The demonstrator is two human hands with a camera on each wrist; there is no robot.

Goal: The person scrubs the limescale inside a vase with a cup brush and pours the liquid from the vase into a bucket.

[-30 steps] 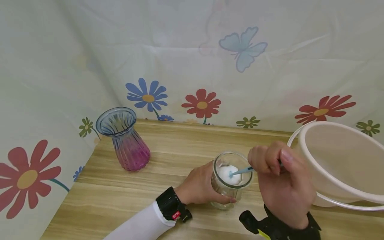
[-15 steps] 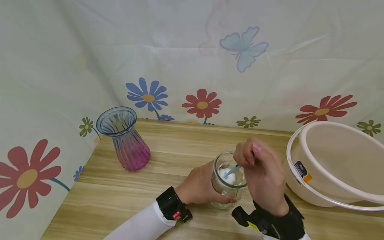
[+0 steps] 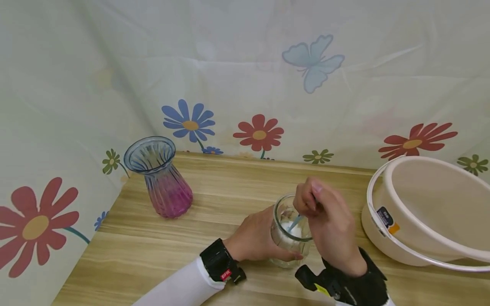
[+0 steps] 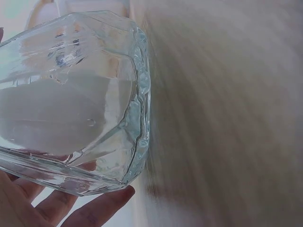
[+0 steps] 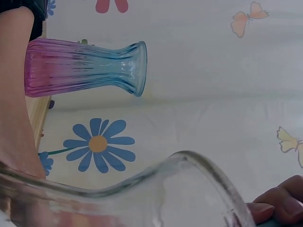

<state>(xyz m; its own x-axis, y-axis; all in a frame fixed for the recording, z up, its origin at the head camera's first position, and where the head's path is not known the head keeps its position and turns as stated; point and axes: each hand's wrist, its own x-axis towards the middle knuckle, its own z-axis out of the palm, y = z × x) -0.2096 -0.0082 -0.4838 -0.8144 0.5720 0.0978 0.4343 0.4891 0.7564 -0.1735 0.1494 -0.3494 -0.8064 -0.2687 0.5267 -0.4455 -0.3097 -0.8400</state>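
Note:
A clear glass vase (image 3: 284, 213) with a wide mouth stands on the wooden tabletop. My left hand (image 3: 254, 236) grips its side, thumb across the front; the left wrist view shows fingers (image 4: 99, 208) along its faceted base. Inside the vase is the white head of a sponge bottle brush (image 3: 294, 225) with a light blue handle. My right hand (image 3: 330, 225) holds that handle just above the rim, fingers curled around it and hiding its upper part. In the right wrist view, the vase's curved neck (image 5: 156, 189) fills the bottom, with right fingertips (image 5: 284, 203) beside it.
A ribbed blue-and-pink vase (image 3: 168, 187) stands at the back left of the tabletop (image 3: 226, 182). On the right is a cream bucket (image 3: 386, 250) with its handle hanging down in front. A flower-printed curtain (image 3: 229, 76) rises behind the table's rear edge.
My right hand has moved left and over the vase's mouth, and the sponge head has sunk deeper inside. My left hand and the vase have stayed in place.

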